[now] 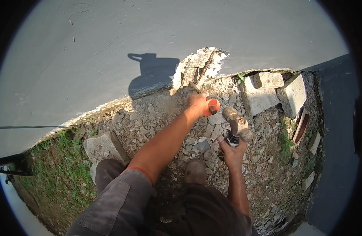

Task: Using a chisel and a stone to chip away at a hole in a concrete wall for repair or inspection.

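Observation:
My left hand (196, 103) is closed around a chisel with a round orange hand guard (214, 104). The chisel's blade end points at the foot of the grey wall, by a broken patch (198, 67) where the coating is gone and rough pale material shows. In my right hand (233, 152) is a hammer (239, 125), gripped by its dark handle close below the head. The worn metal head is raised a short way to the right of the chisel's struck end, apart from it.
Loose rubble (149, 118) covers the ground along the grey wall (102, 35). Stone blocks (263, 94) lie at the right near the wall, another slab (104, 147) beside my left leg. Grass (59, 169) grows at the left; a darker wall (338, 157) bounds the right.

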A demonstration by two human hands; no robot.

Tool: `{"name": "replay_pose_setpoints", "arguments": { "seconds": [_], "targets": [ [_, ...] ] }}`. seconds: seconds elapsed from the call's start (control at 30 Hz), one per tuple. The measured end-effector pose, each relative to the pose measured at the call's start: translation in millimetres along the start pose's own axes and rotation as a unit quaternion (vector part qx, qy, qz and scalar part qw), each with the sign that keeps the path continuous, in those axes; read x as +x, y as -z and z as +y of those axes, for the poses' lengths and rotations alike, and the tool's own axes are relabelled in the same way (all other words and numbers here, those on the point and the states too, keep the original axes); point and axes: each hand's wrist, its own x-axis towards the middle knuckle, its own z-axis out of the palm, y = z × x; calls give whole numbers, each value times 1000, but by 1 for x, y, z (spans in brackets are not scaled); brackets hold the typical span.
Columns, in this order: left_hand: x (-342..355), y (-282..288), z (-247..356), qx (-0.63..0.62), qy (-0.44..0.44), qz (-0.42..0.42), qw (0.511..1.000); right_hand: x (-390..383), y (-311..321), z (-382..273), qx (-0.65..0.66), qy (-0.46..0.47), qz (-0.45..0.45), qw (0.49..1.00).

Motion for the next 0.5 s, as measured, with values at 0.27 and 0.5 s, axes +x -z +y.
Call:
{"name": "replay_pose_setpoints", "arguments": {
  "seconds": [0.27,0.5],
  "targets": [
    [28,-2,-6,40,-46,21,998,19,-18,58,-208,99,35,972],
    [27,16,0,-107,6,-34,994,-22,-9,-38,53,17,35,998]
  ]
}}
